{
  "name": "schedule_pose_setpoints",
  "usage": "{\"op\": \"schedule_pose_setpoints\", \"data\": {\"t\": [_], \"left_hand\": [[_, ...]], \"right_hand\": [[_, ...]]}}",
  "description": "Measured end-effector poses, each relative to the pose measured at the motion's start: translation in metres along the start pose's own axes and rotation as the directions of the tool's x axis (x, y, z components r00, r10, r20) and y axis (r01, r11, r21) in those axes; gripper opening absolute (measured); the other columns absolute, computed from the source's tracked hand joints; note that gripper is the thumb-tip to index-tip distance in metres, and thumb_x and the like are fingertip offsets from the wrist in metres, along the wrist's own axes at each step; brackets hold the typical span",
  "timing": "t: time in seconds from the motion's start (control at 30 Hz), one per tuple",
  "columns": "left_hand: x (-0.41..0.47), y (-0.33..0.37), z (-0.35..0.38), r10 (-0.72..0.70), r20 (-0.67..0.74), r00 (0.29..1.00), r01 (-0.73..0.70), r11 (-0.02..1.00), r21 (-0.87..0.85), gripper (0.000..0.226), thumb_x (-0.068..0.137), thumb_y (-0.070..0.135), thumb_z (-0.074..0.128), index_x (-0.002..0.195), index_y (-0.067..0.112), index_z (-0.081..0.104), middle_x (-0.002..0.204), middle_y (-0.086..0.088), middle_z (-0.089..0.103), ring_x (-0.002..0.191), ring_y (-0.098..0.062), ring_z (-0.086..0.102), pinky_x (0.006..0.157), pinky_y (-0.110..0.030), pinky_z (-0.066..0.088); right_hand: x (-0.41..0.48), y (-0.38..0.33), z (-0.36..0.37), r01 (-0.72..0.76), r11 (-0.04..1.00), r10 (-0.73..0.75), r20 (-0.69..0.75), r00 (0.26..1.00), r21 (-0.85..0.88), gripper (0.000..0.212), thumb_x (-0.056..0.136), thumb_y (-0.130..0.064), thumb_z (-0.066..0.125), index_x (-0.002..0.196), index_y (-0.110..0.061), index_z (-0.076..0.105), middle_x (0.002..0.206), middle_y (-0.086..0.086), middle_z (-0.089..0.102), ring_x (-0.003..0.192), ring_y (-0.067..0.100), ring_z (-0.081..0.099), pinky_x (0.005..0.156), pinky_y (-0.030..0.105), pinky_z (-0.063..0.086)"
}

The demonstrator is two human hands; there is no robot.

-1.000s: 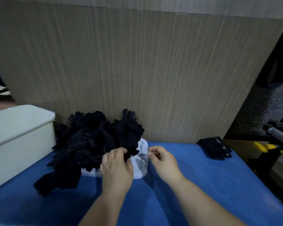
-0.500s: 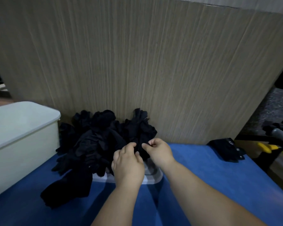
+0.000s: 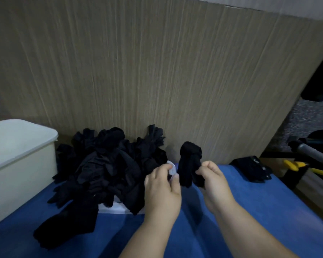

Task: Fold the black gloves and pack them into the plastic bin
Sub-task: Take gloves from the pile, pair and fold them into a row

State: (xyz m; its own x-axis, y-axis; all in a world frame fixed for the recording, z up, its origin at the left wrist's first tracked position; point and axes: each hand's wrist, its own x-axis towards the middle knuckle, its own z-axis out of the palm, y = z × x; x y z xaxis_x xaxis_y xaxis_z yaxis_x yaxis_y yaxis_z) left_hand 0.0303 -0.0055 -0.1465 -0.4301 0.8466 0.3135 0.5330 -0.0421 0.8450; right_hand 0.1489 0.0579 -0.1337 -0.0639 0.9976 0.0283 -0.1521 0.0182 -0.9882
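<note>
Blue table (image 3: 268, 211): right grip (image 3: 215, 183) pinches black glove (image 3: 189, 164), long axis upright.

Worn at head height, wide-angle, looking forward and down onto the blue cloth-covered table (image 3: 268, 211), near enough for bare forearms (image 3: 241, 231) to enter at the bottom edge. Facing the tan wood-grain upright panel (image 3: 138, 71) behind.

This looks like a small workshop or packing station. A tall wood-grain board (image 3: 157, 71) stands as a rough back wall. In front of it is a blue work table (image 3: 268, 211) with a heap of black gloves (image 3: 108, 164) and a white plastic bin (image 3: 17, 164). To the right of the board lie a yellow-handled tool (image 3: 295, 164) and a grey metal tube (image 3: 313, 153).
</note>
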Motion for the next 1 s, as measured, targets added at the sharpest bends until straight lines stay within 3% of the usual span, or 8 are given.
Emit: {"op": "schedule_pose_setpoints", "data": {"t": [0.2, 0.33, 0.53, 0.63, 0.77, 0.87, 0.97, 1.0], "left_hand": [[-0.006, 0.017, 0.036, -0.201, 0.335, 0.921, 0.310, 0.898, -0.314, 0.038, 0.094, 0.050, 0.045, 0.129, 0.036, 0.046, 0.114, 0.013, 0.060, 0.103, -0.010, 0.058, 0.095, -0.034, 0.048], [-0.012, 0.030, 0.056, -0.185, 0.528, 0.829, 0.400, 0.856, -0.329, 0.026, 0.095, 0.048, 0.048, 0.118, 0.039, 0.055, 0.103, 0.009, 0.068, 0.078, -0.006, 0.062, 0.067, -0.022, 0.045], [-0.022, 0.041, 0.076, -0.151, 0.546, 0.824, 0.410, 0.824, -0.391, 0.014, 0.095, 0.033, 0.055, 0.108, 0.032, 0.060, 0.083, 0.012, 0.062, 0.064, 0.000, 0.057, 0.061, -0.018, 0.042], [-0.027, 0.044, 0.080, -0.106, 0.499, 0.860, 0.356, 0.826, -0.438, 0.008, 0.094, 0.023, 0.058, 0.100, 0.026, 0.063, 0.076, 0.012, 0.061, 0.066, -0.002, 0.056, 0.061, -0.016, 0.042], [-0.034, 0.046, 0.082, -0.027, 0.425, 0.905, 0.218, 0.887, -0.407, 0.022, 0.089, 0.012, 0.064, 0.089, 0.034, 0.065, 0.081, 0.007, 0.069, 0.076, -0.006, 0.064, 0.072, -0.022, 0.050], [-0.040, 0.049, 0.080, 0.028, 0.379, 0.925, 0.130, 0.914, -0.384, 0.036, 0.086, 0.005, 0.064, 0.085, 0.041, 0.065, 0.090, 0.009, 0.071, 0.085, -0.007, 0.067, 0.077, -0.021, 0.050], [-0.046, 0.057, 0.073, 0.073, 0.419, 0.905, 0.136, 0.884, -0.448, 0.045, 0.087, -0.009, 0.055, 0.089, 0.034, 0.070, 0.108, 0.017, 0.067, 0.097, -0.001, 0.065, 0.083, -0.015, 0.048], [-0.050, 0.061, 0.071, 0.081, 0.450, 0.889, 0.171, 0.854, -0.492, 0.046, 0.088, -0.010, 0.052, 0.094, 0.031, 0.071, 0.114, 0.019, 0.066, 0.103, 0.003, 0.063, 0.087, -0.015, 0.047]], "right_hand": [[-0.027, 0.002, -0.066, -0.099, 0.995, 0.098, 0.090, 0.991, 0.010, 0.029, 0.085, 0.010, 0.040, 0.075, -0.014, 0.051, 0.067, 0.007, 0.050, 0.061, 0.019, 0.044, 0.054, 0.030, 0.035], [-0.037, -0.001, -0.103, -0.156, 0.985, 0.167, 0.172, 0.971, -0.074, 0.024, 0.081, 0.003, 0.047, 0.091, -0.015, 0.058, 0.076, 0.016, 0.054, 0.070, 0.028, 0.046, 0.054, 0.030, 0.039], [-0.041, -0.008, -0.131, -0.111, 0.971, 0.148, 0.166, 0.975, -0.213, 0.033, 0.082, -0.036, 0.066, 0.094, -0.006, 0.061, 0.088, 0.010, 0.069, 0.086, 0.025, 0.064, 0.079, 0.034, 0.046], [-0.042, -0.018, -0.135, -0.098, 0.941, 0.136, 0.097, 0.986, -0.323, 0.046, 0.082, -0.059, 0.050, 0.083, -0.018, 0.071, 0.087, -0.004, 0.074, 0.088, 0.007, 0.069, 0.082, 0.028, 0.049], [-0.043, -0.015, -0.140, 0.061, 0.772, -0.070, 0.011, 0.998, -0.633, 0.057, 0.068, -0.075, 0.042, 0.074, -0.027, 0.072, 0.087, 0.000, 0.065, 0.095, 0.013, 0.059, 0.088, 0.032, 0.044], [-0.043, -0.016, -0.144, 0.136, 0.686, -0.165, 0.029, 0.986, -0.714, 0.044, 0.071, -0.070, 0.047, 0.089, -0.037, 0.071, 0.088, -0.005, 0.057, 0.099, 0.010, 0.047, 0.084, 0.021, 0.035], [-0.043, -0.021, -0.145, 0.175, 0.855, -0.152, 0.087, 0.985, -0.488, 0.009, 0.083, -0.038, 0.072, 0.090, -0.034, 0.073, 0.088, 0.001, 0.062, 0.089, 0.013, 0.058, 0.080, 0.016, 0.043], [-0.043, -0.020, -0.146, 0.164, 0.910, -0.125, 0.125, 0.984, -0.380, 0.014, 0.078, -0.030, 0.073, 0.092, -0.031, 0.074, 0.085, 0.004, 0.063, 0.082, 0.015, 0.060, 0.077, 0.018, 0.047]]}}
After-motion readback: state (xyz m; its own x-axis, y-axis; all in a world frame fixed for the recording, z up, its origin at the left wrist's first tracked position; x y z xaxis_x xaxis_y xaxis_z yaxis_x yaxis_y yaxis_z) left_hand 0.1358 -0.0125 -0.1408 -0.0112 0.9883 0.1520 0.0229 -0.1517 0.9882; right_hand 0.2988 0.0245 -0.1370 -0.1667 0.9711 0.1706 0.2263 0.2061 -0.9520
